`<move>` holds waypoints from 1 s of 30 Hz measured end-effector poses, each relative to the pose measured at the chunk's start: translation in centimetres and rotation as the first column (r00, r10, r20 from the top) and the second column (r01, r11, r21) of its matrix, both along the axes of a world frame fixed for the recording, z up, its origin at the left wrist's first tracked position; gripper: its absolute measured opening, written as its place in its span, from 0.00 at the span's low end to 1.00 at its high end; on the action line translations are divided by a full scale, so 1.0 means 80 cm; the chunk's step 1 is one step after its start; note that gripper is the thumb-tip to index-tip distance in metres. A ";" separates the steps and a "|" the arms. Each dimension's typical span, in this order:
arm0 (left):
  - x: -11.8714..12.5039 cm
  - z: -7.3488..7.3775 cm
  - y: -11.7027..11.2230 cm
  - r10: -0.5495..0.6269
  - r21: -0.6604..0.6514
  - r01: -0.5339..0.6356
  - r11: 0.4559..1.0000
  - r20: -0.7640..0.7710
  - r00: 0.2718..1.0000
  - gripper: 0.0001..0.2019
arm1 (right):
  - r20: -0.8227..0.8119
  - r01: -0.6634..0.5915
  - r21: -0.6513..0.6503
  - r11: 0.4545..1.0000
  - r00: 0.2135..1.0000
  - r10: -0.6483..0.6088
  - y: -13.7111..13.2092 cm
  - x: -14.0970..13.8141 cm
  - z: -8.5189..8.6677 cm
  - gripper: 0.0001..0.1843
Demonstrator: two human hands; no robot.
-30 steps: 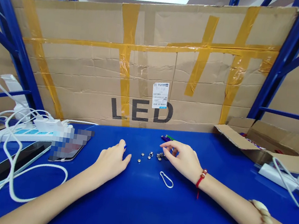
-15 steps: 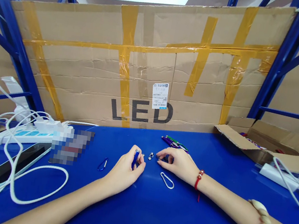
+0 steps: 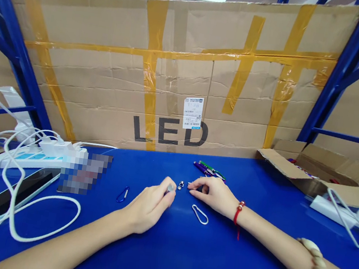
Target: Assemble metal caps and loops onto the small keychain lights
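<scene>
My left hand (image 3: 150, 204) rests on the blue table (image 3: 162, 249) with its fingers closed round a small tube; only the silver tip (image 3: 170, 188) shows past the fingers. My right hand (image 3: 216, 194) lies just to the right, its fingertips pinched together on the table. What they pinch is hidden. Between the hands lie a few small round metal pieces (image 3: 181, 184). A white carabiner (image 3: 199, 214) lies below my right hand, and a blue carabiner (image 3: 122, 194) lies left of my left hand. Purple and green pen-like sticks (image 3: 209, 169) lie behind my right hand.
A taped cardboard sheet marked LED (image 3: 173, 84) stands along the back. An open cardboard box (image 3: 312, 172) sits at the right, next to a white power strip (image 3: 330, 206) with cables. At the left are another power strip (image 3: 27, 159), looping white cables (image 3: 37, 230) and a phone (image 3: 4, 198).
My left hand picked up the small blue tube, uncovering the blue carabiner, and moved right towards the metal pieces. My right hand curled its fingers and drew down onto the table.
</scene>
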State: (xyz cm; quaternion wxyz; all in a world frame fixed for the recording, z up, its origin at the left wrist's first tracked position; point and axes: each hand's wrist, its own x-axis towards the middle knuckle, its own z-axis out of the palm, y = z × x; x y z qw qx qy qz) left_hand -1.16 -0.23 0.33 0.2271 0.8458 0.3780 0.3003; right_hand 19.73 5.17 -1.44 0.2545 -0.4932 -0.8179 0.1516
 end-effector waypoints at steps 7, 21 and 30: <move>0.002 0.003 -0.004 -0.066 0.075 0.087 0.993 -0.250 0.966 0.08 | -0.020 0.006 0.158 0.987 1.000 -0.003 -0.008 -0.002 0.012 0.04; 0.003 -0.009 0.005 -0.004 0.112 0.022 0.994 -0.157 0.988 0.10 | -0.426 -0.324 0.088 0.942 0.842 0.330 -0.042 -0.026 0.021 0.09; 0.005 -0.006 0.005 0.000 0.076 0.016 0.997 -0.209 0.978 0.09 | -0.295 -0.304 0.267 0.914 0.877 0.378 -0.038 -0.022 0.015 0.10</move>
